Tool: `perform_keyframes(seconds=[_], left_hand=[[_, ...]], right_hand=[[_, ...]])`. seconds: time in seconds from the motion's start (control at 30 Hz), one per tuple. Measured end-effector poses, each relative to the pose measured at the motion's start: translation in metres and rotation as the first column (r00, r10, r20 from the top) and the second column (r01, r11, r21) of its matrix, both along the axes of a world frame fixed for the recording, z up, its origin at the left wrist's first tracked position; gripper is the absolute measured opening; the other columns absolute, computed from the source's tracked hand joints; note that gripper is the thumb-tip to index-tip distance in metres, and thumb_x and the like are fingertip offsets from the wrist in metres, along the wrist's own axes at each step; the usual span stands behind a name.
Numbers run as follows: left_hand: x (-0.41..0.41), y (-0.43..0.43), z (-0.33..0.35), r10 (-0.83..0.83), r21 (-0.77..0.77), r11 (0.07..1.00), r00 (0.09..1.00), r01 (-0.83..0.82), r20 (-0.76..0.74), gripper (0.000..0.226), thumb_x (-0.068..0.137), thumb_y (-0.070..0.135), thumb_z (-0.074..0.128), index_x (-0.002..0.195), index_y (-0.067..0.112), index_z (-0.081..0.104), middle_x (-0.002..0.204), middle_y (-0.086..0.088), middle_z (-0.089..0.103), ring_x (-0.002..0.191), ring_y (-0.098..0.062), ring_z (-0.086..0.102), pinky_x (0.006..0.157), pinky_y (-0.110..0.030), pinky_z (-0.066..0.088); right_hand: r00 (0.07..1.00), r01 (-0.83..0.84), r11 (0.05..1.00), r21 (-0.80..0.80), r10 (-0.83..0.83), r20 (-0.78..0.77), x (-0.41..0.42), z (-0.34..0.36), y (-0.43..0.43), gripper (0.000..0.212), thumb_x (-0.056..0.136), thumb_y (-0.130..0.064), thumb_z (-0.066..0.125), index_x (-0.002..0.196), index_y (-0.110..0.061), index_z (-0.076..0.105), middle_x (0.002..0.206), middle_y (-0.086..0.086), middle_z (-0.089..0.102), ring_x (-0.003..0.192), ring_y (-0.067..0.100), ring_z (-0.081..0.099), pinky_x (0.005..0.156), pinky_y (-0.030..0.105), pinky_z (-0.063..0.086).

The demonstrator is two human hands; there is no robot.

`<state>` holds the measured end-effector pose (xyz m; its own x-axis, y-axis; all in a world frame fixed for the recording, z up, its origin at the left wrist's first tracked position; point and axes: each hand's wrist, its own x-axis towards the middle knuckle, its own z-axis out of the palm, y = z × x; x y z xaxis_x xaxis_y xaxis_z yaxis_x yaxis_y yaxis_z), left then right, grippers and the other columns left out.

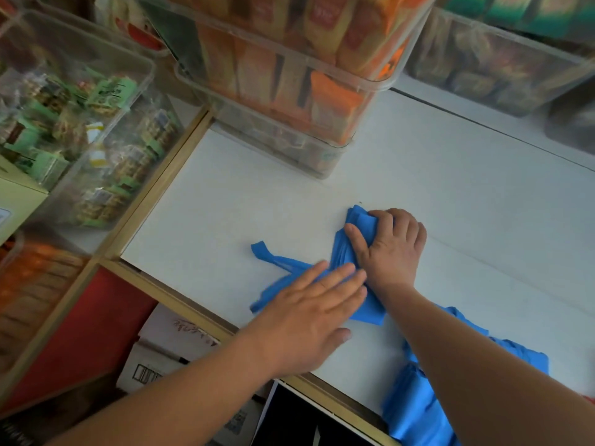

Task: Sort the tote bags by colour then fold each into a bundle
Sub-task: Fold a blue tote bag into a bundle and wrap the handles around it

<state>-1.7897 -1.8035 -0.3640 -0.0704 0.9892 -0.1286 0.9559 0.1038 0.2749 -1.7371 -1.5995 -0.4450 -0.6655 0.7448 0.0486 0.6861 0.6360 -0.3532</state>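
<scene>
Midway, your right grip (pixel 391 249) clasps the blue tote bag (pixel 356 221) by its folded end, left grip (pixel 309 320) pressing flat, released; the blue pile (pixel 415 410) is not yet folded.

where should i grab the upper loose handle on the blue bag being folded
Probably pinch the upper handle at its free tip, coming from the left, over bare table. It sticks out leftward from the blue bag, clear of both hands: the left hand presses flat on the bag and the right hand grips its folded end.
</scene>
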Motion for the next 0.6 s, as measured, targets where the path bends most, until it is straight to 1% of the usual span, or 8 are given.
perform_keyframes(seconds=[0.07, 0.13, 0.2, 0.27, 0.33, 0.43, 0.53, 0.6], left_hand=[[0.008, 0.006, -0.024, 0.005, -0.031, 1.000, 1.000, -0.005, 0.013, 0.058, 0.109, 0.045, 0.029, 0.159, 0.016, 0.031, 0.169, 0.000, 0.022, 0.158, -0.015, 0.008, 0.126, -0.043, 0.004], [0.012, 0.010, -0.041, 0.043, -0.036, 0.999, 0.997, -0.040, 0.069, 0.054, 0.110, 0.043, 0.028, 0.157, 0.018, 0.037, 0.167, 0.002, 0.029, 0.157, -0.013, 0.012, 0.127, -0.043, 0.009], [0.016, 0.013, -0.054, 0.079, 0.026, 0.996, 0.991, -0.082, 0.112, 0.050, 0.111, 0.043, 0.032, 0.152, 0.019, 0.046, 0.164, 0.004, 0.035, 0.156, -0.012, 0.018, 0.126, -0.044, 0.020], [0.019, 0.018, -0.063, 0.113, 0.107, 0.986, 0.985, -0.128, 0.133, 0.045, 0.109, 0.043, 0.040, 0.145, 0.019, 0.055, 0.160, 0.003, 0.043, 0.154, -0.014, 0.026, 0.123, -0.046, 0.027], [0.020, 0.021, -0.068, 0.113, 0.139, 0.982, 0.985, -0.131, 0.130, 0.047, 0.106, 0.046, 0.047, 0.144, 0.020, 0.055, 0.160, 0.003, 0.042, 0.154, -0.015, 0.026, 0.124, -0.046, 0.026], [0.012, 0.022, -0.071, 0.074, 0.133, 0.987, 0.991, -0.089, 0.112, 0.055, 0.102, 0.050, 0.051, 0.150, 0.021, 0.049, 0.164, 0.005, 0.036, 0.155, -0.014, 0.022, 0.126, -0.042, 0.022], [0.004, 0.025, -0.069, 0.050, 0.149, 0.986, 0.991, -0.069, 0.127, 0.048, 0.101, 0.034, 0.053, 0.147, 0.023, 0.052, 0.160, 0.006, 0.042, 0.152, -0.012, 0.030, 0.125, -0.038, 0.025], [0.001, 0.028, -0.067, 0.056, 0.151, 0.985, 0.980, -0.086, 0.191, 0.050, 0.096, 0.022, 0.057, 0.146, 0.023, 0.053, 0.159, 0.007, 0.044, 0.150, -0.012, 0.034, 0.125, -0.035, 0.025]], right_hand=[[1.000, -0.018, 1.000, 0.017, 0.018, -0.004, 0.002, 0.000, 0.004, 0.056, 0.096, -0.070, 0.041, 0.125, -0.025, 0.056, 0.124, 0.002, 0.050, 0.124, 0.028, 0.043, 0.115, 0.050, 0.026], [0.999, -0.053, 0.998, 0.040, 0.053, -0.010, 0.004, 0.000, 0.011, 0.052, 0.099, -0.063, 0.035, 0.123, -0.024, 0.058, 0.121, 0.003, 0.053, 0.119, 0.029, 0.044, 0.109, 0.048, 0.029], [0.997, -0.082, 0.995, 0.060, 0.082, 0.009, 0.003, 0.001, 0.017, 0.049, 0.102, -0.057, 0.031, 0.121, -0.023, 0.059, 0.120, 0.005, 0.054, 0.116, 0.030, 0.044, 0.103, 0.049, 0.030], [0.994, -0.092, 0.995, 0.046, 0.089, 0.065, -0.001, 0.003, 0.021, 0.050, 0.102, -0.057, 0.026, 0.122, -0.023, 0.057, 0.120, 0.006, 0.053, 0.113, 0.031, 0.044, 0.101, 0.050, 0.030], [0.989, -0.100, 0.995, 0.031, 0.096, 0.110, -0.006, 0.004, 0.027, 0.054, 0.101, -0.060, 0.022, 0.123, -0.024, 0.056, 0.118, 0.005, 0.052, 0.110, 0.032, 0.045, 0.100, 0.050, 0.030], [0.987, -0.118, 0.991, 0.064, 0.109, 0.121, -0.008, 0.002, 0.032, 0.054, 0.102, -0.060, 0.021, 0.122, -0.025, 0.057, 0.113, 0.005, 0.052, 0.103, 0.032, 0.048, 0.096, 0.050, 0.032], [0.992, -0.088, 0.993, 0.076, 0.080, 0.097, -0.009, -0.001, 0.031, 0.053, 0.102, -0.060, 0.022, 0.121, -0.026, 0.058, 0.111, 0.004, 0.053, 0.102, 0.031, 0.048, 0.097, 0.050, 0.031], [0.995, -0.060, 0.998, 0.025, 0.057, 0.082, -0.010, -0.001, 0.030, 0.052, 0.102, -0.060, 0.022, 0.120, -0.028, 0.058, 0.112, 0.003, 0.052, 0.104, 0.030, 0.047, 0.099, 0.049, 0.030]])
